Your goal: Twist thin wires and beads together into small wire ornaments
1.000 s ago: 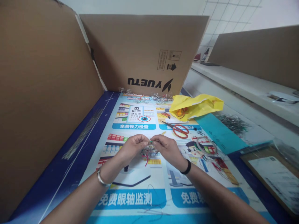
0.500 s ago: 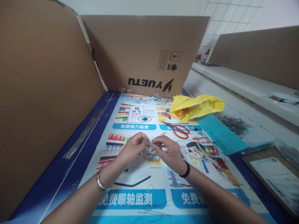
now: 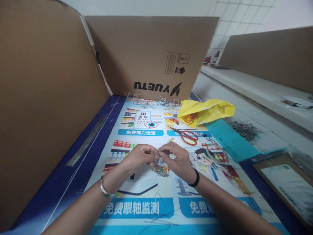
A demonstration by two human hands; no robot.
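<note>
My left hand (image 3: 139,156) and my right hand (image 3: 177,158) meet over the middle of a printed poster (image 3: 137,209), fingers pinched together. Between them hangs a small glittery bundle of wire and coloured bits (image 3: 160,168). Both hands grip its top, fingertips almost touching. A silver bangle sits on my left wrist and a black band on my right wrist.
Red-handled scissors (image 3: 188,137) lie beyond my right hand. A yellow plastic bag (image 3: 205,111) rests further back. A clear ring (image 3: 216,152) lies to the right. Cardboard panels (image 3: 151,52) wall the left and back. Loose wires (image 3: 158,218) lie near the front edge.
Both hands have dropped slightly toward me and the bundle has shifted a little right and lower, turning between the fingers.
</note>
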